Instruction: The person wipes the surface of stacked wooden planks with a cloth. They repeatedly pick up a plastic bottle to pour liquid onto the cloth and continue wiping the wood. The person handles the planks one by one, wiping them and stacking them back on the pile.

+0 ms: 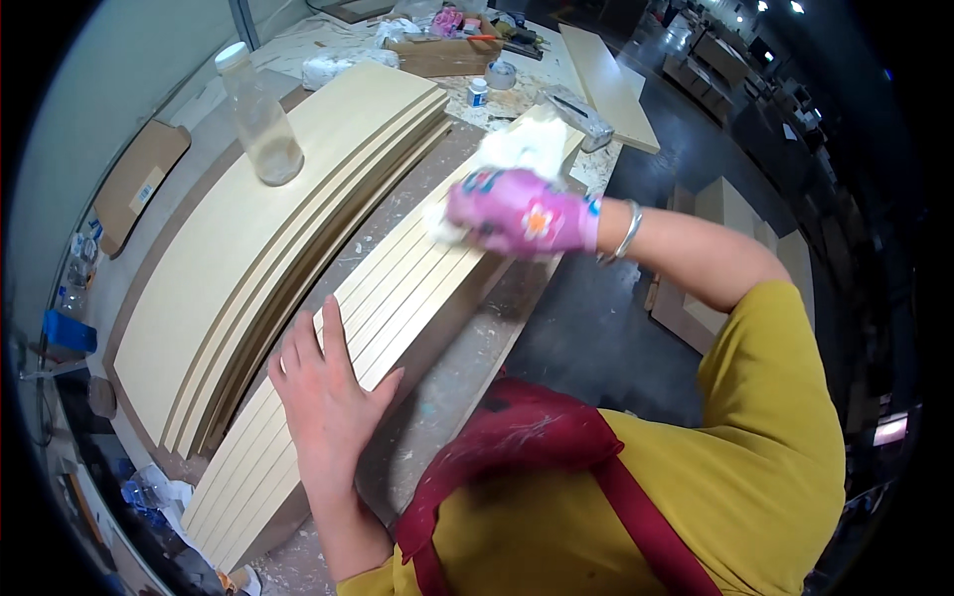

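Note:
My bare left hand [333, 392] lies on a row of pale curved boards [397, 288] stood tightly side by side on edge. Its fingers are stretched and the thumb is spread over the near side. Farther up the same boards, my right hand [527, 216], in a pink flowered glove, presses a white cloth [446, 224] against their edges. The glove is slightly smeared and hides most of its fingers. Just beyond the glove, a bunched white cloth [524, 147] lies on the boards' far end; I cannot tell whether the two white parts are one piece.
To the left lies a stack of wide curved panels [229, 258] with a cloudy plastic bottle [270, 144] upright on it. Tape rolls [501, 74], a small white bottle [477, 92] and a cardboard box [447, 58] stand at the back. Another board [606, 84] lies back right.

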Available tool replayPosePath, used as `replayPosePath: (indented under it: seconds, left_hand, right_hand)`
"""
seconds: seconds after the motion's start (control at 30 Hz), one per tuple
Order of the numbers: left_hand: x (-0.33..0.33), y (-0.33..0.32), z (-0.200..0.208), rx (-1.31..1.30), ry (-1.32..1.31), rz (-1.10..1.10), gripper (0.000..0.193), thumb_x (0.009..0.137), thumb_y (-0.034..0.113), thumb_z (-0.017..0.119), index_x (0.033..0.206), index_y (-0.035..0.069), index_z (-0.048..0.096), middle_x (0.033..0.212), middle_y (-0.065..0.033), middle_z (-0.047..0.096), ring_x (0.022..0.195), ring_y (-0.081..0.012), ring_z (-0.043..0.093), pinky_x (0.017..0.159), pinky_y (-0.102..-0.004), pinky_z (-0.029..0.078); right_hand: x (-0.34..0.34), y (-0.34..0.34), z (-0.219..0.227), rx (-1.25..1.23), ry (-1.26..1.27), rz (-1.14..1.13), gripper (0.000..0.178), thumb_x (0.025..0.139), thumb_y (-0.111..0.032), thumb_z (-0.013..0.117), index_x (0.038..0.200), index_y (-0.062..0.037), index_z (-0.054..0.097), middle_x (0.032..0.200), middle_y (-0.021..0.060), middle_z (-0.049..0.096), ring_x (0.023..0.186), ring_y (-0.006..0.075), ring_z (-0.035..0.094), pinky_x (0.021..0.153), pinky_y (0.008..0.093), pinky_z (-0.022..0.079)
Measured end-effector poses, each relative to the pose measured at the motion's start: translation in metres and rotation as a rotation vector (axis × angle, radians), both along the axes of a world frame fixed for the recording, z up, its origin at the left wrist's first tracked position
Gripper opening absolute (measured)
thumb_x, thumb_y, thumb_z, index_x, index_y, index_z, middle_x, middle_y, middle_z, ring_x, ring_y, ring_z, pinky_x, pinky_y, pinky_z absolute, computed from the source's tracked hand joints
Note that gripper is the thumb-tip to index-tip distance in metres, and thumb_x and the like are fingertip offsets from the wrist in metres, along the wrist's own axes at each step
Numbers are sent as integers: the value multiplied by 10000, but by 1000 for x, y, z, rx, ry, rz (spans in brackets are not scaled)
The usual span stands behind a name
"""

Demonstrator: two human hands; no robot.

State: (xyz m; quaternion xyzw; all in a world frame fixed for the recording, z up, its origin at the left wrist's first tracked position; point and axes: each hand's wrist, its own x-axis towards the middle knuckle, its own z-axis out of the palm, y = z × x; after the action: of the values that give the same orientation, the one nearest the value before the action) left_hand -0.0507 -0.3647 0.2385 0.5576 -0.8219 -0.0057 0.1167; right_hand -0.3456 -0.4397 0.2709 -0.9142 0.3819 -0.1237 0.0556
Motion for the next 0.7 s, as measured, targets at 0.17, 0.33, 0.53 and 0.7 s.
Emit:
replayPosePath:
  seconds: [0.17, 0.33, 0.53, 0.7]
  left_hand:
    - [-6, -12, -5, 11, 13, -33, 931, 649, 436, 764, 1395, 37, 376, 1310, -203, 442, 1180, -347, 441, 989, -463, 330]
    - [3, -14, -5, -1, 1, -15, 936, 649, 443, 764, 1396, 35, 374, 1309, -207, 444, 1180, -351, 441, 988, -466, 331]
    - [-3, -14, -4, 15, -4, -24, 941, 659, 445, 764, 1407, 45, 358, 1321, -234, 433, 1192, -370, 436, 992, -478, 328]
    - [3, -12, -4, 18, -3, -12, 947, 660, 444, 764, 1412, 48, 348, 1322, -230, 434, 1198, -375, 432, 995, -487, 326]
  right_hand:
    - [-49, -24, -35, 14, -136, -68, 150, 751, -119, 639, 884, -88, 577, 785, 125, 595, 760, 286, 637, 695, 374, 522]
    - [10, -3, -11, 126, 3, -85, 337, 780, -177, 627, 1080, -63, 522, 920, 139, 595, 874, 311, 613, 773, 398, 498]
    - [-43, -24, -21, -26, -13, -111, 120, 774, -185, 619, 845, -94, 587, 709, 119, 585, 715, 288, 640, 631, 397, 521]
    - [0, -4, -8, -98, -229, 68, 104, 793, -162, 628, 859, -97, 581, 739, 129, 603, 720, 298, 637, 663, 387, 514]
